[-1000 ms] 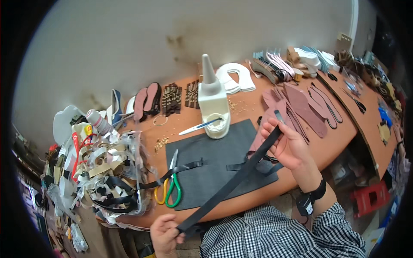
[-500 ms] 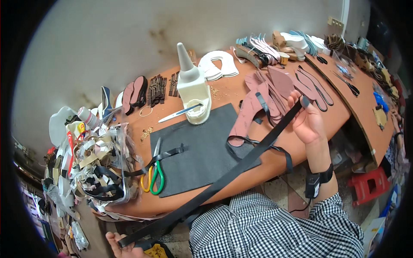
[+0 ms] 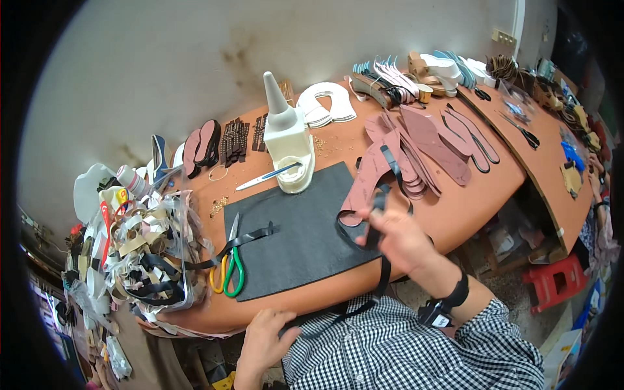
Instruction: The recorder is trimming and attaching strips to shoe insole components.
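- Centrally, the right hand (image 3: pixel 403 237) is above the right corner of the mat (image 3: pixel 286 263), beside the near end of the soles (image 3: pixel 367 179); it is blurred, but its grip looks clamped on the strap (image 3: pixel 382 281).
- The black strap drops from the right hand over the front edge of the worktop (image 3: pixel 468 208), then curves across the checked shirt (image 3: pixel 403 331) toward the left hand.
- The left hand (image 3: pixel 266 338) is at that front edge, palm down, fingers bent and thumb apart; whether its grip is on the strap, I cannot tell.
- On the mat's left side, 1 pair of scissors (image 3: pixel 238 266), with 1 green and 1 yellow handle, points away from the person; a black strip (image 3: pixel 257 234) crosses it.
- Behind the mat's middle stands a white holder (image 3: pixel 286 140) with a cone on top; a blue and white pen (image 3: pixel 263 178) leans on its cup.
- To the left is a heap of scraps (image 3: pixel 153 250), mostly white, beige and black.
- Near the wall lie brown strips (image 3: pixel 234 142) and white horseshoe-shaped pieces (image 3: pixel 315 114).
- A red stool (image 3: pixel 559 283) stands on the floor at right.
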`<state>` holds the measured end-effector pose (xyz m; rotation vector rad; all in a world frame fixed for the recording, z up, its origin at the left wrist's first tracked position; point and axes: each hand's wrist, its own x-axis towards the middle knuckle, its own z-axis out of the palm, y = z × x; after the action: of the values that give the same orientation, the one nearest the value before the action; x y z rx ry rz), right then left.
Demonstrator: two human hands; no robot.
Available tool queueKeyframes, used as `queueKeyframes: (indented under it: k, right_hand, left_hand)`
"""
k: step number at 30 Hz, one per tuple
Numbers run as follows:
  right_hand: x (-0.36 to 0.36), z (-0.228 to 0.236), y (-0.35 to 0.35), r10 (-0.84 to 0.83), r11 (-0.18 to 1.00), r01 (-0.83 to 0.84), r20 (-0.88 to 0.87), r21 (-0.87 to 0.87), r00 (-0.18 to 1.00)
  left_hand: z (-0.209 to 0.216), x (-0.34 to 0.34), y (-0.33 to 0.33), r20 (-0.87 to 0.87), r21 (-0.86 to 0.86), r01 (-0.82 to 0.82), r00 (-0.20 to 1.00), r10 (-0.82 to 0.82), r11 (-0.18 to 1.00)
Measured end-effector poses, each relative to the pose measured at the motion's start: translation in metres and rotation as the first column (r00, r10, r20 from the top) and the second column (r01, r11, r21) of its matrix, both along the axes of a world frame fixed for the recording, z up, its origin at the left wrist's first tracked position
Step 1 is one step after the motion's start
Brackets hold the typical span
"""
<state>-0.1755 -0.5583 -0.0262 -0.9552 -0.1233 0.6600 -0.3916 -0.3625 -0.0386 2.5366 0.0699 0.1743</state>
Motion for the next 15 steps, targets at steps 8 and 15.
queueKeyframes:
  k: [8, 15]
  right_hand:
    - [-0.003, -0.029, 0.013, 0.111, 0.947, 0.108, 0.624, -0.302, 0.774]
    - [0.07, -0.074, -0.043, 0.16, 0.385, 0.793, 0.88, -0.473, 0.447]
  left_hand:
    - [-0.008, 0.137, -0.021, 0.131, -0.082, 0.037, 0.991, -0.026, 0.996]
    - [-0.04, 0.171, -0.041, 0.001, 0.199, 0.165, 0.986, -0.169, 0.966]
